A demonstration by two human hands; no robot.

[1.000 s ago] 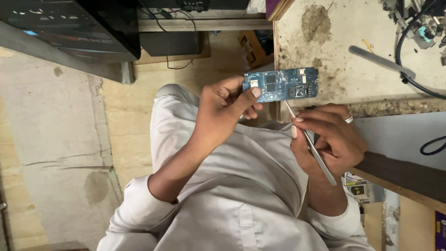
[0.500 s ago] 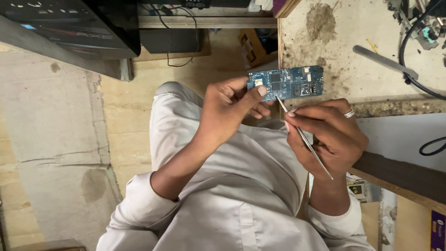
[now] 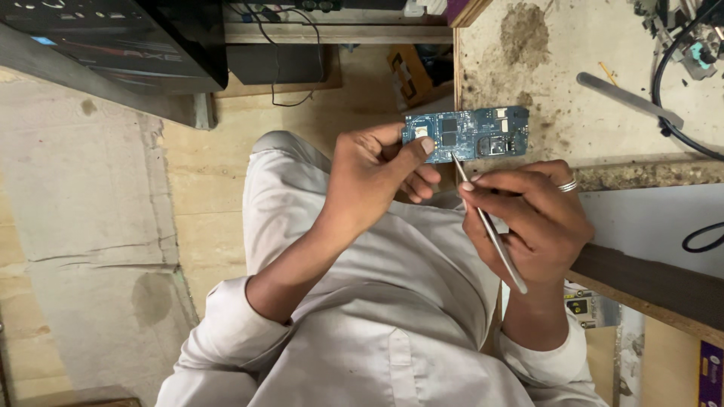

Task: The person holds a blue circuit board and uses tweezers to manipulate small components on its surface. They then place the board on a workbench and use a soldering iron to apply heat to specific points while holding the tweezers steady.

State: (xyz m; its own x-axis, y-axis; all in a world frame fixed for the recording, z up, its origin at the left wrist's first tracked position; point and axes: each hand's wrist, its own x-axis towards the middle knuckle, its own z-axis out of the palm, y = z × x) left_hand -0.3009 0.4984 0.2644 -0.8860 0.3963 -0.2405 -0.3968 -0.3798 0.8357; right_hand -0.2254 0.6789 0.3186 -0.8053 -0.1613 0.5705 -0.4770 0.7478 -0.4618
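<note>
- Floor (image 3: 98,226): pale concrete and tan board patches, left half of frame, cracked, with a dark stain lower left.
- Workbench top (image 3: 603,113), upper right: light, gritty surface, brown blotch near its upper left corner, worn wooden edge along the front.
- Black cables (image 3: 671,113) loop over bench at far right.
- Dark cabinet (image 3: 136,38) slants across upper left.
- Wooden shelf (image 3: 332,34) at top centre, dark box beneath.
- Light even, soft shadows.

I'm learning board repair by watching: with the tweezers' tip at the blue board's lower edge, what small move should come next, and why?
Probably ease the slim metal tweezers in the right hand slightly up onto the blue rectangular circuit board, since their tip sits just at its lower edge while the left hand pinches the board's left end.
</note>
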